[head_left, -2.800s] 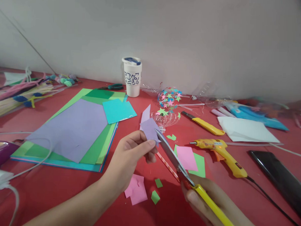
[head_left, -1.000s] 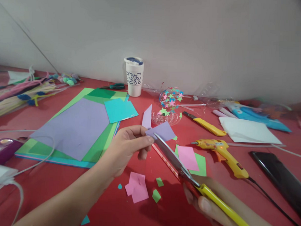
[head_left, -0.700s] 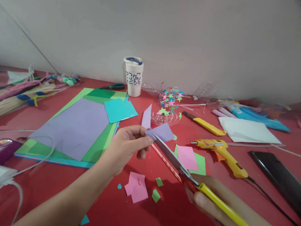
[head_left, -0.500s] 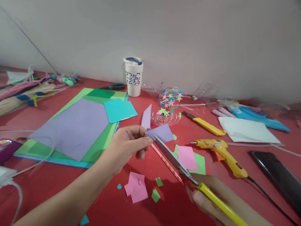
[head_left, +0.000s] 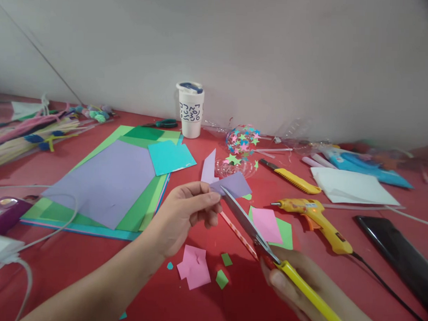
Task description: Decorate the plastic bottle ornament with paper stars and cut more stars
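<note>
My left hand pinches a small folded piece of lilac paper above the red table. My right hand, low at the right, is closed round the yellow handle of a pair of scissors. The blades point up and left, and their tip meets the lilac paper right by my left fingertips. Pink and green paper offcuts lie on the table under my hands.
A stack of coloured paper sheets lies at the left. A white cup stands by the wall. A yellow glue gun, a yellow cutter, a star-covered clear ball, white paper and a black phone are at the right. Pipe cleaners are far left.
The lilac paper was turned in my left hand from upright to flatter, pointing right. The scissor blades closed further into it. Both hands stayed in nearly the same place.
</note>
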Demonstrator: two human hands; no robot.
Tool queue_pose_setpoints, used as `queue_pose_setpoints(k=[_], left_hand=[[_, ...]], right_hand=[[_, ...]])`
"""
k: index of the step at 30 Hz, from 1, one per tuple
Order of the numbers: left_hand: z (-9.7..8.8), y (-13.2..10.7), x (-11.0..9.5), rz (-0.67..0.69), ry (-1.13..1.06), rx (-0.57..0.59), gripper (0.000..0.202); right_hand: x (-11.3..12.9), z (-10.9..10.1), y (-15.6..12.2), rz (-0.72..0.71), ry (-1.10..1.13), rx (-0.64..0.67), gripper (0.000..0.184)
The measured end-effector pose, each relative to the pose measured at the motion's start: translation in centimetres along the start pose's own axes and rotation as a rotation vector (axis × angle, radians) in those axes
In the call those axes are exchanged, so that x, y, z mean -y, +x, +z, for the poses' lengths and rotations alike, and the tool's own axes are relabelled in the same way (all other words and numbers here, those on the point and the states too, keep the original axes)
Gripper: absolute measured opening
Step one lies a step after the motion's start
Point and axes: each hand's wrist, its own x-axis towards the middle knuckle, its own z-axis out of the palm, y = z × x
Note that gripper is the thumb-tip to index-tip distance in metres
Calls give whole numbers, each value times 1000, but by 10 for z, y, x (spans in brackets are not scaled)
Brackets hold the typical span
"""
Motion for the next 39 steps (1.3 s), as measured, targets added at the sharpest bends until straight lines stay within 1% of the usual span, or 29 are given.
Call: queue_pose_setpoints(k=[2,5,11,17,24,30,34,39], left_hand=[[2,-1,1,-5,-43,-10,15],[5,-3,1,25,-69,-28,16],[8,-3,2,94,2,-74,15],[8,-4,3,77,-10,-82,18],[5,-4,-2,146,144,-110,14],[5,-5,-7,134,234,-140,13],[4,-4,-8,126,250,-138,14],[3,-3,-8,114,248,-129,14]], right_hand=[[0,1,0,6,20,4,60],[-1,1,-1,-1,37,0,60],[-2,3,-1,-1,75,-5,60],[0,3,0,-11,115,5,58],[1,1,0,-4,63,-11,59],[1,-2,1,-6,13,44,60],[0,-2,1,-18,7,33,60],[0,-1,0,26,41,38,60]])
